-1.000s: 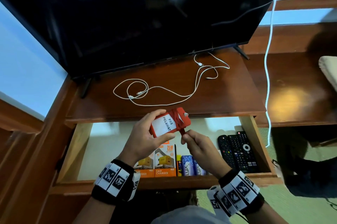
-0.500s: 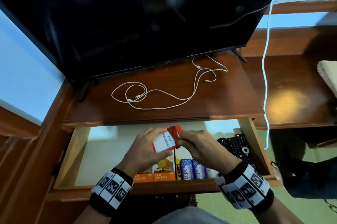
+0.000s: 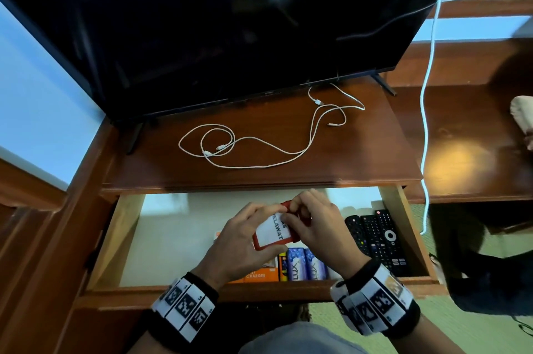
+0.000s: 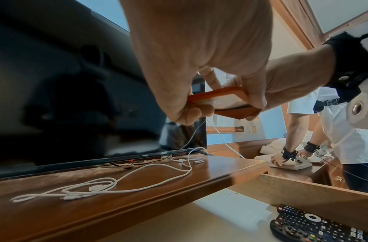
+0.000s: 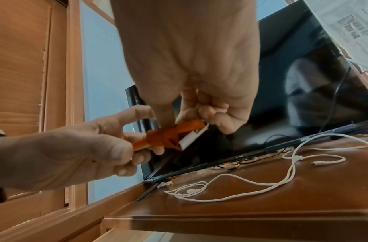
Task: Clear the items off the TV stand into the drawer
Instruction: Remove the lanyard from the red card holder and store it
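Observation:
Over the open drawer both hands hold a red card holder with a white card in it. My left hand grips its lower end between thumb and fingers; the same holder shows in the left wrist view. My right hand pinches the top end, where its red strap is wound; in the right wrist view the holder sits between both hands. A white charging cable lies loose on the TV stand, in front of the TV.
In the drawer lie black remotes at the right, orange charger boxes and blue soap packs at the front. Another white cable hangs past the stand's right edge. A second person works at the right.
Both hands have lowered the red card holder from just below the stand's edge down over the drawer. The right hand moved from the dangling strap onto the holder's top end.

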